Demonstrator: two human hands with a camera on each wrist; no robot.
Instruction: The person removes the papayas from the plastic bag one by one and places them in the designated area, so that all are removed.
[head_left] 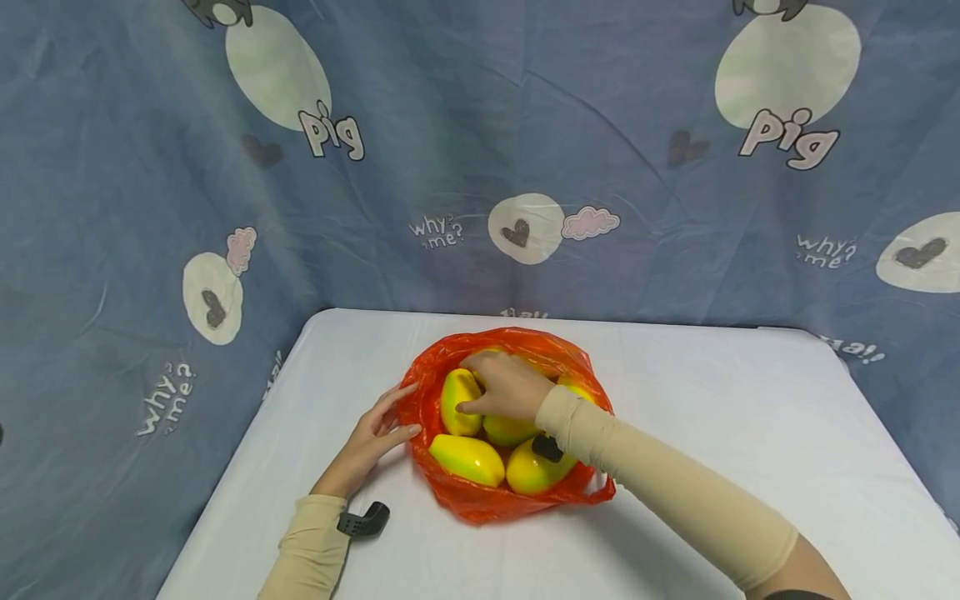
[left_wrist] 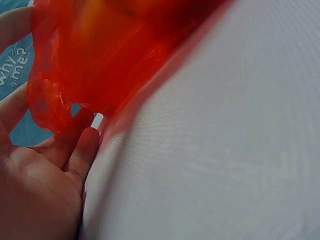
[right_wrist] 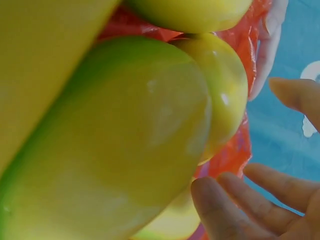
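Several glossy yellow-green mangoes (head_left: 467,460) lie inside an open red plastic bag (head_left: 480,507) in the head view. Over the bag's mouth reaches my right hand (head_left: 510,387), its fingers spread just above an upright mango (head_left: 456,410) on the left side. The right wrist view has these fingers (right_wrist: 215,205) apart with nothing gripped, beside a large mango (right_wrist: 135,130). On the bag's left edge, my left hand (head_left: 367,442) rests with its fingers extended against the plastic. Its fingers (left_wrist: 85,145) touch a crumpled part of the bag (left_wrist: 120,60) in the left wrist view.
The bag stands on a white-covered table (head_left: 720,400). Behind and to the left hangs a blue printed cloth (head_left: 450,125). A black wrist-camera mount (head_left: 365,521) juts from the left sleeve. A bag handle loop (head_left: 600,492) lies at the bag's front right.
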